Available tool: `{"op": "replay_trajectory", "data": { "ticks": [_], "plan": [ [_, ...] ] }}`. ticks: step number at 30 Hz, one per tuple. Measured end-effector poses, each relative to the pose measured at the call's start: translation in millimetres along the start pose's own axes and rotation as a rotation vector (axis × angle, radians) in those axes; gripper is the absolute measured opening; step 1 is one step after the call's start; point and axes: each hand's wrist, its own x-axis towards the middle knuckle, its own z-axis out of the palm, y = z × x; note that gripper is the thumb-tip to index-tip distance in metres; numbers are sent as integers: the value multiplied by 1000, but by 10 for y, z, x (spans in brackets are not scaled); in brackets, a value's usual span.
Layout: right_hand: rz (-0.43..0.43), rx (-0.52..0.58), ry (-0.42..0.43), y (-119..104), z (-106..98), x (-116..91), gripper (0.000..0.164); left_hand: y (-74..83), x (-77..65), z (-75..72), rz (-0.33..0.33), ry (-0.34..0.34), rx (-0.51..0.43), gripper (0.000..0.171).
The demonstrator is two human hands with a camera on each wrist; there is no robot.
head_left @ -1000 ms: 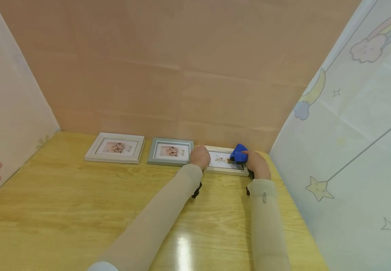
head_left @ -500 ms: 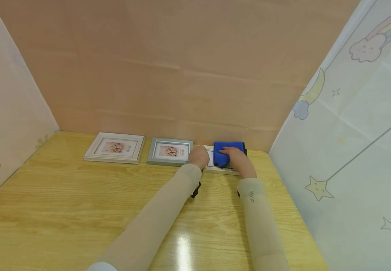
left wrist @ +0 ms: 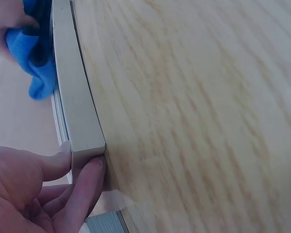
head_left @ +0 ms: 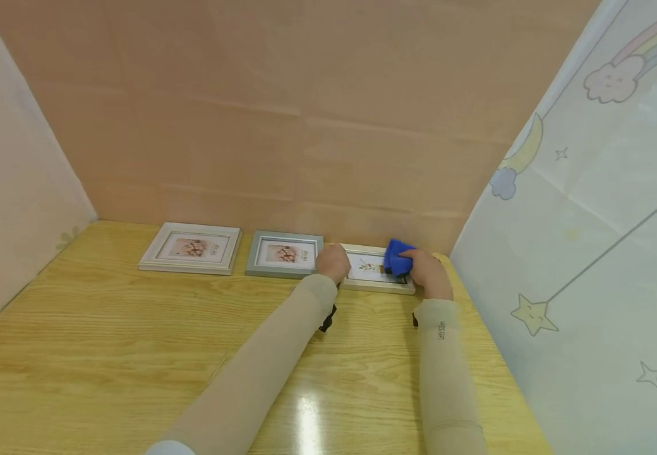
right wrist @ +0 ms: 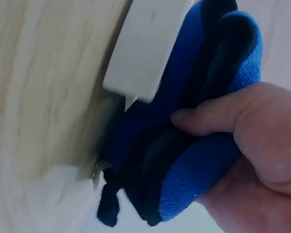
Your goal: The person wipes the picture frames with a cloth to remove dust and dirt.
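On the table's right side lies a white picture frame (head_left: 371,287) with a flower print behind its front. My left hand (head_left: 334,262) pinches the frame's left end; in the left wrist view the thumb and fingers (left wrist: 89,179) of that hand grip its corner. My right hand (head_left: 432,275) holds a bunched blue cloth (head_left: 398,258) with dark edging on the right part of the same frame. In the right wrist view the thumb presses into the folded cloth (right wrist: 199,170), beside the frame's end (right wrist: 140,53).
A grey-green picture frame (head_left: 253,259) lies just left of my left hand. Farther left lies another white picture frame (head_left: 152,254). The wooden table (head_left: 135,341) meets a brown backdrop (head_left: 283,126) behind and a patterned white sheet (head_left: 590,265) on the right.
My right hand swept the cloth left across the frame half a second ago and is now back at its right end. My left hand stays on the frame's left end.
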Motion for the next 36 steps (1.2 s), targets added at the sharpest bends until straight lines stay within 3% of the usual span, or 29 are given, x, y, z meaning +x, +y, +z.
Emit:
{"op": "replay_trajectory", "data": {
  "ticks": [6, 12, 22, 31, 36],
  "plan": [
    [-3, 50, -90, 180, -166, -166, 67, 17, -121, -43, 23, 1, -51, 15],
    [54, 47, -213, 105, -345, -345, 64, -7, -129, -60, 20, -14, -92, 16],
    [125, 29, -234, 4, -271, -276, 61, -3, -161, -43, -7, -9, -133, 25],
    [-13, -41, -70, -190, -58, -54, 60, 14, -222, -65, -18, -19, -120, 29],
    [-182, -64, -33, -366, 141, 81, 63, 23, -157, -27, -29, -15, -104, 27]
  ]
}}
